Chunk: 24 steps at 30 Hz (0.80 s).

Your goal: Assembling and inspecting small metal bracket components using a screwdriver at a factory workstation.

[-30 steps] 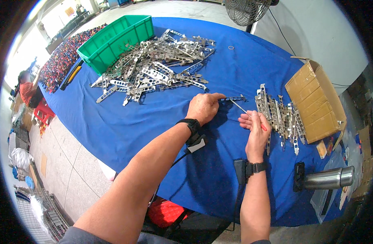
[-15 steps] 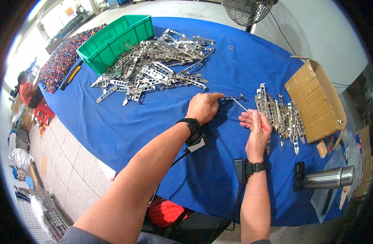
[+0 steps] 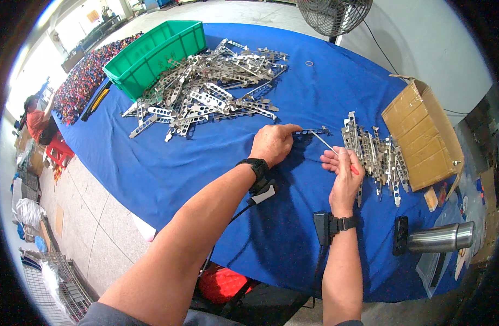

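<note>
My left hand is closed on one end of a perforated metal strip, holding it low over the blue cloth near the middle of the table. My right hand grips a thin metal tool with a red handle. The tool's tip meets or overlaps the strip near its free end; whether they touch, I cannot tell. Just right of that hand lies a spread of similar metal strips, set roughly side by side. Beyond my left hand is a larger tangled heap of strips.
An open green plastic crate stands behind the heap. At the right are a cardboard box, a steel flask and a black object. A fan stands past the far edge. A person in red sits at far left.
</note>
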Tool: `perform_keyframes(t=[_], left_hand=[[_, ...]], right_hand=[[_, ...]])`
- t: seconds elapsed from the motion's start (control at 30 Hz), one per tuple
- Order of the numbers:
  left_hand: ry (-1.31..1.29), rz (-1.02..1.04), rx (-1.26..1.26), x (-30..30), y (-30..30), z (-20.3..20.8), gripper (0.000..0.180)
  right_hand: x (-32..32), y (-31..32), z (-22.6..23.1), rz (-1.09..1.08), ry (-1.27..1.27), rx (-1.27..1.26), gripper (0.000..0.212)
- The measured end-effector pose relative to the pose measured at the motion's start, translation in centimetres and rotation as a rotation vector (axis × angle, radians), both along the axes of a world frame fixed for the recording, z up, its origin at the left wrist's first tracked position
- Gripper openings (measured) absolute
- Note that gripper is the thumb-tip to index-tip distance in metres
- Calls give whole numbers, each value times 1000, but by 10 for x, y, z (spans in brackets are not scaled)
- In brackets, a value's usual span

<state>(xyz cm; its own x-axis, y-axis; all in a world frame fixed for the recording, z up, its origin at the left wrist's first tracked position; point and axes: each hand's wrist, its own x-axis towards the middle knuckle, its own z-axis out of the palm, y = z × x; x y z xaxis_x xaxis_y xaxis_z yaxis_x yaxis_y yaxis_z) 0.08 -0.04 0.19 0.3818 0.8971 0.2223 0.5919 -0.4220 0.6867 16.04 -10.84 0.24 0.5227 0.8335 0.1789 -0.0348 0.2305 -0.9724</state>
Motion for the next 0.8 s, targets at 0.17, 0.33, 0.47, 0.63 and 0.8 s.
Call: perform_keyframes(t=[0.17, 0.33, 0.47, 0.63, 0.8], left_hand=[[9, -5, -6, 1, 0, 0, 33], [-78, -27, 148, 0, 3, -10, 32], [-33, -19, 73, 1, 3, -9, 33], [-92, -31, 126, 0, 6, -16, 32], [-89, -33, 131, 0, 6, -15, 31]], right_hand=[[1, -1, 0, 15, -19, -35, 34], [0, -1, 0, 21, -6, -1, 34], [2, -1, -2, 21, -31, -22, 34], [0, 0, 1, 12, -11, -36, 33], [1, 0, 0, -1, -6, -20, 33]])
